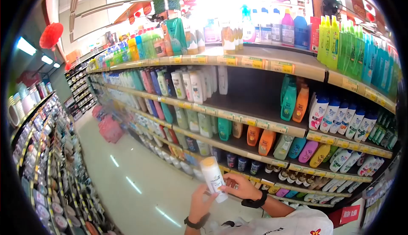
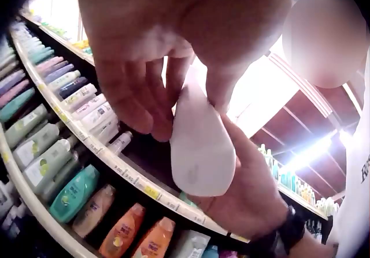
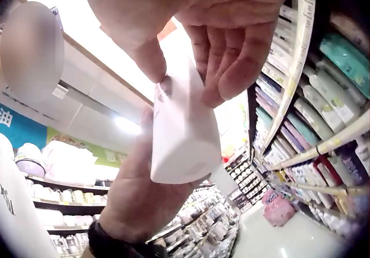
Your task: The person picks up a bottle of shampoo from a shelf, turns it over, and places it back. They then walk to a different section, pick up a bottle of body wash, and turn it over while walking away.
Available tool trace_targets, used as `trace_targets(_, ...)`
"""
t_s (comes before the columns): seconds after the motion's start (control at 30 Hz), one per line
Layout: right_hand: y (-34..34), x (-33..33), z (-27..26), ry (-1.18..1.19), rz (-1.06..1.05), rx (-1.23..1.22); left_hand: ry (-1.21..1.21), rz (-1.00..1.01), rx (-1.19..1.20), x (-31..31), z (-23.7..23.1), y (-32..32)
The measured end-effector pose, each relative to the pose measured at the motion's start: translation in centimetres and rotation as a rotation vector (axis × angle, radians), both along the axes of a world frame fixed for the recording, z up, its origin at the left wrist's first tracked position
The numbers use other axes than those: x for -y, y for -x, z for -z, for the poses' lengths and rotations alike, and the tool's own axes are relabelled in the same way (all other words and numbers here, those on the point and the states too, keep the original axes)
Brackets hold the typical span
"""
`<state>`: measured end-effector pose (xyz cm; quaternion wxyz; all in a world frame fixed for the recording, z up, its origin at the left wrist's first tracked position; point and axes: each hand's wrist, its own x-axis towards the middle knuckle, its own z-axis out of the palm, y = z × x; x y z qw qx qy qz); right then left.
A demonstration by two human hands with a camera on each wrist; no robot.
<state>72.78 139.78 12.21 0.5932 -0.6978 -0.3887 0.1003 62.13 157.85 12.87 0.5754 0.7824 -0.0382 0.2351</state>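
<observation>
A white bottle with a yellow cap (image 1: 213, 179) is held in both hands, tilted, its printed label facing the head camera. My left hand (image 1: 201, 204) grips its lower left side, and my right hand (image 1: 242, 187) pinches it from the right near the label. In the left wrist view the bottle's white base (image 2: 203, 159) points at the camera, between the thumb and fingers of the left hand (image 2: 185, 26). The right wrist view has the bottle (image 3: 184, 136) below the right hand (image 3: 196, 15), thumb on one side and fingers on the other.
Shelves (image 1: 238, 118) of shampoo bottles run along the right, with a gap beside the green bottles (image 1: 288, 101). Another stocked shelf (image 1: 46, 163) stands at the left. Pink bundles (image 1: 110, 129) lie on the aisle floor (image 1: 127, 167).
</observation>
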Motion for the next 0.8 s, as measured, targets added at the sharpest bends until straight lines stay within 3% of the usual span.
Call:
trace_targets(0.13,-3.4,-3.2,-6.2,0.192,0.033,0.144,-0.142,0.061,0.119,-4.9,-2.2,-5.8)
trace_targets(0.3,-7.8,-5.6,-12.2,0.401,0.153,0.273,-0.099,0.227,0.172,-8.9,-4.5,-13.1)
trace_targets(0.37,-9.9,-6.3,-12.7,0.377,0.221,0.304,-0.120,0.267,0.176,-10.0,-5.1,-16.3)
trace_targets(0.4,-11.5,-6.6,-12.4,0.314,0.261,0.457,-0.066,0.264,0.083,-9.9,-6.9,-16.8)
trace_targets(0.43,-12.3,-6.8,-13.1,0.279,0.261,0.391,-0.061,0.186,0.122,-9.8,-6.8,-18.3)
trace_targets(0.6,-17.3,-8.0,-14.0,0.176,0.339,0.195,0.015,0.219,0.208,-9.9,-8.1,-24.5)
trace_targets(0.8,-22.0,-8.9,-16.0,0.144,0.473,0.333,0.038,0.237,0.348,-9.1,-8.9,-31.0)
